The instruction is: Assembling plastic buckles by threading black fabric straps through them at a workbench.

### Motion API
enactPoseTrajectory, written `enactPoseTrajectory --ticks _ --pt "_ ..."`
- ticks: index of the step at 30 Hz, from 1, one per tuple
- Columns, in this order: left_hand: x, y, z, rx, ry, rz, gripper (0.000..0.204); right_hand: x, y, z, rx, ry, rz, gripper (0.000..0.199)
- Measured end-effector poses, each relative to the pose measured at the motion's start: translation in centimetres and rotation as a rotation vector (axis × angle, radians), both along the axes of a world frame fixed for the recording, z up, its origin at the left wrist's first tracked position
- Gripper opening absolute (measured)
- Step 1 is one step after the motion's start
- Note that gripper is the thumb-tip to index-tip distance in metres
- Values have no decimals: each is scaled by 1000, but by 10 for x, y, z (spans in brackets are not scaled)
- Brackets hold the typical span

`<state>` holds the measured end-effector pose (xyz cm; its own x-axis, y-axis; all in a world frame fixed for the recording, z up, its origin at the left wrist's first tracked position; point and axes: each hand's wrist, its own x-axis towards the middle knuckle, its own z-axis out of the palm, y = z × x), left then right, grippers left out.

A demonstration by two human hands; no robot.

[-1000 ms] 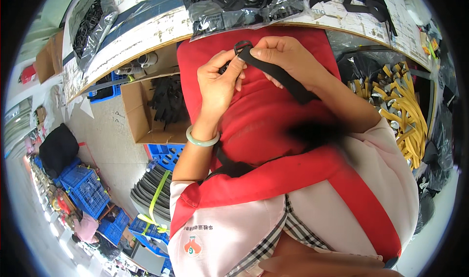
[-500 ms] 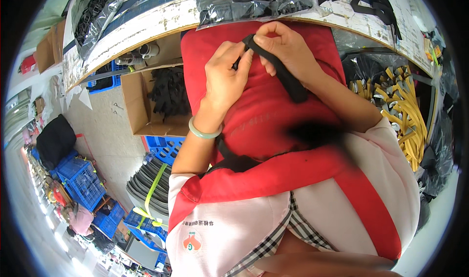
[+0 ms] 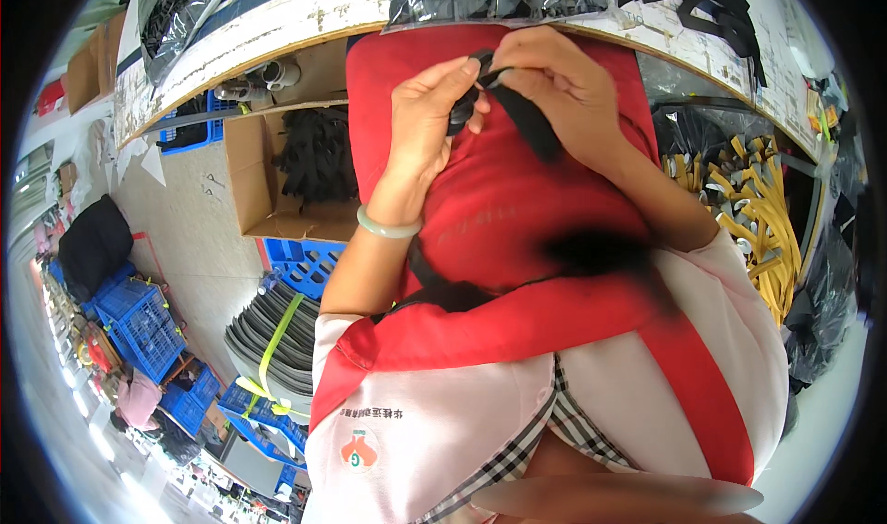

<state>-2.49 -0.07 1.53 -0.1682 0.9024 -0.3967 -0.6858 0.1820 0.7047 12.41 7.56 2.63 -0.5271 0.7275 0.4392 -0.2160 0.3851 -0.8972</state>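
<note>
A black webbing strap (image 3: 528,125) hangs between my hands over the red apron (image 3: 517,187). My right hand (image 3: 565,90) pinches it near its upper end, and the broad tail slants down below the fingers. Close beside it, my left hand (image 3: 427,117), with a pale bangle on the wrist, is closed on a small dark piece (image 3: 462,113) at the strap's upper end. Its shape is mostly covered by the fingers, so I cannot tell its kind. Fingertips of both hands nearly meet there.
Ahead is a worn white table (image 3: 314,25) with plastic bags of black parts (image 3: 490,2) and loose black straps (image 3: 725,11). A cardboard box (image 3: 249,177) of black pieces stands at left, near blue crates (image 3: 143,325). Yellow straps (image 3: 771,237) hang at right.
The left hand has turned, showing more of the dark piece under its fingers. My right hand has shifted slightly right and changed its grip; the strap's tail hangs shorter.
</note>
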Motion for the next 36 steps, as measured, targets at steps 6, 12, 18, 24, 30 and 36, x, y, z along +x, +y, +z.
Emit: enactPoseTrajectory --ticks 6,12,18,24,30,36 --pt "6 0 2 134 231 92 17 7 3 26 -426 -252 71 13" --pt "12 -3 3 121 390 84 19 13 -1 27 -516 -361 124 19" --pt "16 -5 3 111 447 86 17 13 5 13 -591 -395 112 26" --pt "9 -8 -7 264 608 130 17 4 4 4 -765 -184 84 22" --pt "-11 -27 3 223 515 -29 15 4 23 -22 -1009 -316 498 21" --pt "-94 -116 80 -218 856 -15 16 -17 26 -14 -773 -349 327 20"
